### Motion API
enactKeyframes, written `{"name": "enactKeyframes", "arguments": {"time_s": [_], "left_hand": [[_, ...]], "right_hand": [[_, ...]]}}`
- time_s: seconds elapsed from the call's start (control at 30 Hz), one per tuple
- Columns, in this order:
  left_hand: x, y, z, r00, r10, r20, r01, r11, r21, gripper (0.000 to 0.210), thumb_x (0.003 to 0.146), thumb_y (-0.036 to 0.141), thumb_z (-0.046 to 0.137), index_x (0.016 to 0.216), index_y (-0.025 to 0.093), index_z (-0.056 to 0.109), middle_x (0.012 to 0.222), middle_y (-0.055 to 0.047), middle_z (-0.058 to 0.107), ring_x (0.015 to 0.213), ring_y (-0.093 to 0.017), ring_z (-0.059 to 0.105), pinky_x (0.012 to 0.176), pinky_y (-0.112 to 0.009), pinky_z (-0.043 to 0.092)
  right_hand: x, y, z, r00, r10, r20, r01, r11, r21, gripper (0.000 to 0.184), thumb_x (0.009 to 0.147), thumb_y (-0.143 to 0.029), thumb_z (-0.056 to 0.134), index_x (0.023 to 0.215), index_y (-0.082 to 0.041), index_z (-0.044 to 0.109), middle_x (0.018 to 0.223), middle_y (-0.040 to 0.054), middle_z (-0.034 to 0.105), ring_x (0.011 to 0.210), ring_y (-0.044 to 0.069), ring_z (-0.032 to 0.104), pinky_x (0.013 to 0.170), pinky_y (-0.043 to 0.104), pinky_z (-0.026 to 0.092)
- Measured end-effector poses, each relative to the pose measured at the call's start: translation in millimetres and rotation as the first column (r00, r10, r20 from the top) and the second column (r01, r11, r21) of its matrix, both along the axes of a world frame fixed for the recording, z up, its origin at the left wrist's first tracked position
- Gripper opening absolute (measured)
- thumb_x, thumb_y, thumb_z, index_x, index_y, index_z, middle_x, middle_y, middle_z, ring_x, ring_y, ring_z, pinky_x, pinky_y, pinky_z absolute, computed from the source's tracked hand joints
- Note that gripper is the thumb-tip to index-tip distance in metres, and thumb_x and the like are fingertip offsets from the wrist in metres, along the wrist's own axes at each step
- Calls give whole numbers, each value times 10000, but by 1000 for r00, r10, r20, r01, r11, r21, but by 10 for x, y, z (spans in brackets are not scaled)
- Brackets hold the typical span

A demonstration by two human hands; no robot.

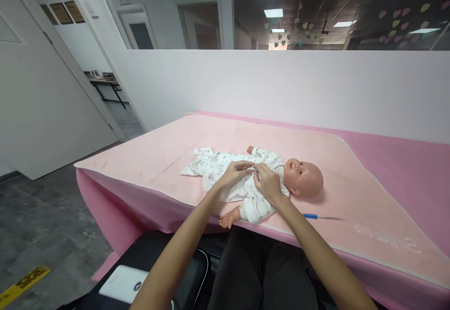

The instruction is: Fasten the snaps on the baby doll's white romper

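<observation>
A baby doll (303, 178) lies on its back, its head toward the right, on a pale pink blanket (147, 160). It wears a white patterned romper (218, 167) with long sleeves and legs. Over the doll's chest, my left hand (237, 171) and my right hand (267, 182) meet with bent fingers, pinching the romper's front. The exact spot between the fingertips is too small to make out. One doll hand (230, 217) rests at the near edge of the table.
A thin tool with a blue handle (311, 216) lies right of my right forearm. Darker pink cloth (415, 174) covers the table beneath the blanket. A white phone-like device (123, 284) sits on a black bag or seat (158, 249) at lower left. A white wall (298, 89) stands behind.
</observation>
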State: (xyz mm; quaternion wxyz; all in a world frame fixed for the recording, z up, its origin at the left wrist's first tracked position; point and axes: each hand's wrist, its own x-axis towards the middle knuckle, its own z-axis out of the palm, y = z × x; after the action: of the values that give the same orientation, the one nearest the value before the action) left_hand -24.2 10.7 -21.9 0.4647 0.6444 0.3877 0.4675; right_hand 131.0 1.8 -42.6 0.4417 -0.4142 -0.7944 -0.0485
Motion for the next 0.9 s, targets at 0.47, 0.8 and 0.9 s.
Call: {"name": "enactKeyframes", "arguments": {"time_s": [0.47, 0.8, 0.9], "left_hand": [[-46, 6, -71, 985, 23, -172, 2, 990, 141, 196, 654, 318, 733, 801, 189, 716, 1062, -91, 612, 1019, -218, 579, 923, -361, 454], [-22, -64, -145, 924, 201, -325, -20, 875, 484, 120, 770, 298, 627, 817, 188, 642, 1000, -69, 622, 956, -190, 586, 847, -348, 487], [-13, -89, -178, 906, 266, -330, -30, 818, 574, 99, 789, 274, 606, 840, 191, 623, 984, -62, 623, 940, -182, 585, 827, -338, 487]], "right_hand": [[54, -38, -107, 983, 112, -145, -100, 991, 90, 141, 863, -153, 453, 849, -190, 588, 736, 11, 669, 624, 112, 614, 574, 220, 430], [13, -51, -106, 978, 84, -192, -63, 992, 113, 113, 840, -119, 494, 861, -192, 576, 699, -13, 666, 547, 84, 590, 528, 200, 425], [-2, -51, -121, 967, 91, -236, -62, 990, 126, 128, 823, -111, 518, 900, -198, 574, 693, -13, 661, 540, 81, 583, 513, 196, 428]]}}
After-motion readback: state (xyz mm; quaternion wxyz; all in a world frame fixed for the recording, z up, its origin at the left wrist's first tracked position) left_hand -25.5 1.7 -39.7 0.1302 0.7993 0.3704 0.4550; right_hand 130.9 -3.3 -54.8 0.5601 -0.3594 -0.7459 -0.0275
